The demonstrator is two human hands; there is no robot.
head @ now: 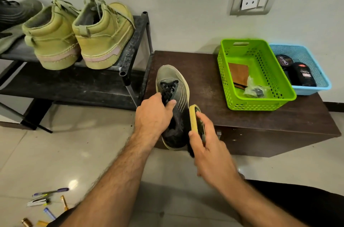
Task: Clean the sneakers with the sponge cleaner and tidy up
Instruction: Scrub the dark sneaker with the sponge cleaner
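A: Status?

B: Left hand (155, 113) grips the sneaker (174, 104) at the laces and tongue, fingers curled into the collar. Shoe sits on the near edge of the dark cabinet (260, 120), toe to the wall, heel hanging over the edge toward the person.

A: Right?

B: Right hand (210, 145) clamped on the sponge cleaner (195, 120), thumb one side, fingers wrapped over the back. Yellow foam face is turned toward the shoe's outer side, touching or just beside it; can't tell which.

A: So the work surface is directly left of the grip.

B: Yes. Sponge sits at mid-shoe, between heel and laces, level with the upper.

A: Advice for the stroke?

B: My read: keep the left hand pinning the shoe so it doesn't slide off the edge. Foam flat to the side panel, short strokes heel to toe, light pressure on the mesh, firmer on the pale sole rim.

A: Tidy-up targets?

B: Likely the green basket (255, 76) or blue basket (305, 70) at the back. Shoe rack (130, 48) on the left holds the olive boots (80, 35).
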